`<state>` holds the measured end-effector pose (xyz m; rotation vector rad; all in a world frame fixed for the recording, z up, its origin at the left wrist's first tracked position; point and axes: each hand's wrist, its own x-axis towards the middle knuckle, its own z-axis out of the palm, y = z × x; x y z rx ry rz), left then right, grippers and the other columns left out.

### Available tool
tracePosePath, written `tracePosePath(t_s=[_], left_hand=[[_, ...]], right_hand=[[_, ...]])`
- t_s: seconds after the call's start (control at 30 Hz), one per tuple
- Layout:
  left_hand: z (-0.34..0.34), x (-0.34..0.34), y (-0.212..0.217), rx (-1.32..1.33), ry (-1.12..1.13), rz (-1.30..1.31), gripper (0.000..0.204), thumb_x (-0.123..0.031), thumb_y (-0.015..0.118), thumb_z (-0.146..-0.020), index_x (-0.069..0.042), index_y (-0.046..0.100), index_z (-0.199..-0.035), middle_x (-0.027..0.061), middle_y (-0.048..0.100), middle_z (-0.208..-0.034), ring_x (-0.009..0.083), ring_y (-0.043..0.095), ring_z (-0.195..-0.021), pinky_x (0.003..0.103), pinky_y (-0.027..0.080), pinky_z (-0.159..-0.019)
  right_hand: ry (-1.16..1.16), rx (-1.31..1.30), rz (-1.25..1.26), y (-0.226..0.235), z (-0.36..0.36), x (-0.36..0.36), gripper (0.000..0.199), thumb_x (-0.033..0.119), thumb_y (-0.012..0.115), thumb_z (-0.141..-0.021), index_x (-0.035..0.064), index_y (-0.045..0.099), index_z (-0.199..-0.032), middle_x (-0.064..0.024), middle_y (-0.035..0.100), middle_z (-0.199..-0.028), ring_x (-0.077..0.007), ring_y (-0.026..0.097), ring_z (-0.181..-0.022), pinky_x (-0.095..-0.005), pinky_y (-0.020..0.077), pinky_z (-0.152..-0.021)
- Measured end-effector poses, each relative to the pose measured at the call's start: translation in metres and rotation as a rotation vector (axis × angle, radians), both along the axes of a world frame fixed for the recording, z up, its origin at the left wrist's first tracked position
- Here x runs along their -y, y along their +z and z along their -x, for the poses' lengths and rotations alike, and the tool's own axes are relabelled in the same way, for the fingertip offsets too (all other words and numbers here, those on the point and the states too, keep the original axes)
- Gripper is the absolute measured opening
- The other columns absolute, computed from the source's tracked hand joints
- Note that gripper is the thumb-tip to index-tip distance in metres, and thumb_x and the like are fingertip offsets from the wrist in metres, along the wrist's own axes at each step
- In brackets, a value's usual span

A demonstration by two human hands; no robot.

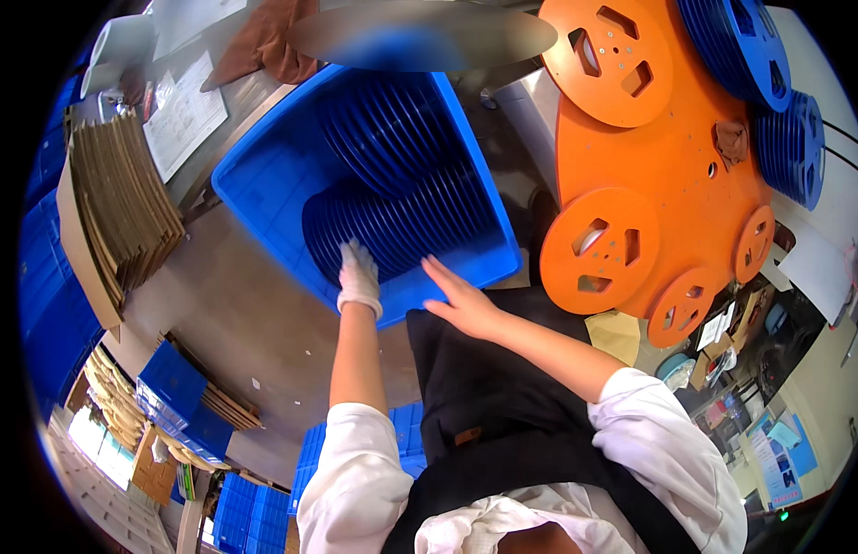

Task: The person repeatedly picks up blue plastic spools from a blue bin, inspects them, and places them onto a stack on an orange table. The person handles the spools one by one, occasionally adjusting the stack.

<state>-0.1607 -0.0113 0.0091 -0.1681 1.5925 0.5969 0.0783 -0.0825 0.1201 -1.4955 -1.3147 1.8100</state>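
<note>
One gloved left hand [359,280] has its fingers at the near row of dark blue discs [401,222]; whether they grip, I cannot tell. The bare right hand [466,303] is open, over the near wall of the blue bin [263,175] that holds them. Handling these discs seems the step in hand; the next move likely calls for fingertips between close-set rims, where neighbours crowd access. Farther out are an orange worktop [678,157] bearing orange reels [606,253] and stacked brown cardboard [124,198].
</note>
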Motion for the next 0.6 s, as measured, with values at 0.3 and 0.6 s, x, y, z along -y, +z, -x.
tracePosePath(t_s=[0.3,0.6], left_hand=[[-0.049,0.092,0.108,0.013,-0.549,0.304,0.078,-0.067,0.031,-0.093,-0.018,0.023,-0.153,0.0029,0.026,-0.159,0.0213,0.019,-0.147,0.052,0.011,-0.118],[-0.128,0.147,0.097,-0.056,-0.742,-0.054,0.058,-0.042,0.049,-0.097,-0.008,0.041,-0.144,0.0103,0.052,-0.134,0.0217,0.054,-0.117,0.036,0.045,-0.097]], right_hand=[[-0.383,-0.142,0.363,0.038,-0.164,0.088,0.043,0.021,0.059,-0.096,0.0028,0.051,-0.135,-0.0148,0.058,-0.132,-0.0245,0.058,-0.119,-0.0335,0.0461,-0.101],[-0.856,0.67,-0.158,0.063,-0.491,0.051,0.062,0.021,0.065,-0.092,0.0034,0.037,-0.144,-0.0166,0.039,-0.149,-0.0291,0.034,-0.14,-0.0392,0.0281,-0.114]])
